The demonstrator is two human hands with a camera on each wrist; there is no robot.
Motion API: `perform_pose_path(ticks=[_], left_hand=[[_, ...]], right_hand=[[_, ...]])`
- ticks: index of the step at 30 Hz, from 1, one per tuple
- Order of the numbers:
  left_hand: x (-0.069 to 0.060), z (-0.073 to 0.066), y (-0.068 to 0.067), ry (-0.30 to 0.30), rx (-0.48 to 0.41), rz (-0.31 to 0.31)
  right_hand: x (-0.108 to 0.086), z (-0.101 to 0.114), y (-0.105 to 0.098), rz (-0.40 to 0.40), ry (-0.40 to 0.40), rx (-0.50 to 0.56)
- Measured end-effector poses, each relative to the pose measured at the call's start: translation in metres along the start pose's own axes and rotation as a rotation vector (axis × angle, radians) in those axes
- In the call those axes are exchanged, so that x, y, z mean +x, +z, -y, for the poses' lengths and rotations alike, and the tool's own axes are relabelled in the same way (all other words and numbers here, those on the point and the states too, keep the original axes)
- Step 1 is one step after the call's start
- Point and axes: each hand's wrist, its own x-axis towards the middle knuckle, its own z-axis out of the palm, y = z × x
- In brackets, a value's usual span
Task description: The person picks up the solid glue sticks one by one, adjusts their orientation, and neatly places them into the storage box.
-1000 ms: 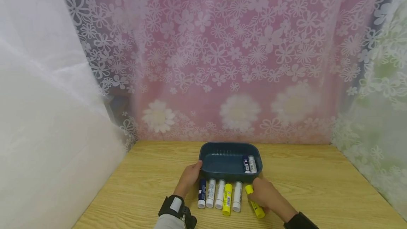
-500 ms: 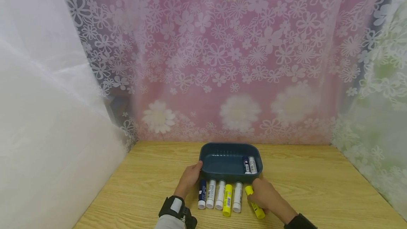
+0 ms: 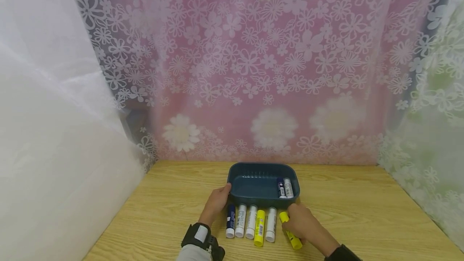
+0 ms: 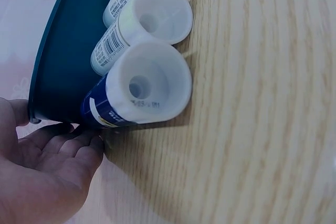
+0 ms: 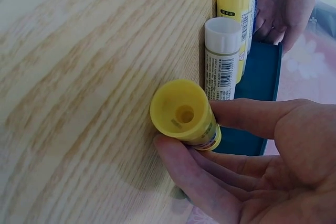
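A dark teal basket stands on the wooden table with a navy glue stick and a white one at its right end. My left hand grips the basket's left side, thumb over the rim and fingers beneath, as the left wrist view shows. My right hand pinches a yellow glue stick between thumb and fingers at the basket's front right corner. Along the basket's front lie a navy stick, white sticks and another yellow stick, side by side.
Behind the table hangs a pink curtain with white flowers. A white sheet runs down the left side, and a flowered translucent sheet borders the right. Wooden tabletop extends on both sides of the basket.
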Motion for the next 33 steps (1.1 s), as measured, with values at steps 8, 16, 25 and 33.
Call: perform_pose_path(ticks=[8, 16, 25, 33], left_hand=[[0.001, 0.003, 0.001, -0.011, 0.001, -0.002], [0.001, 0.003, 0.001, 0.003, 0.011, -0.003], [0.001, 0.001, -0.002, -0.005, 0.015, -0.007], [0.002, 0.002, -0.001, -0.016, 0.006, -0.003]], right_hand=[[0.000, -0.001, 0.000, -0.004, 0.005, 0.001], [-0.004, 0.001, -0.003, -0.021, -0.006, 0.005], [-0.006, 0.002, -0.009, -0.061, -0.052, 0.017], [-0.010, 0.010, -0.023, -0.062, -0.070, -0.014]])
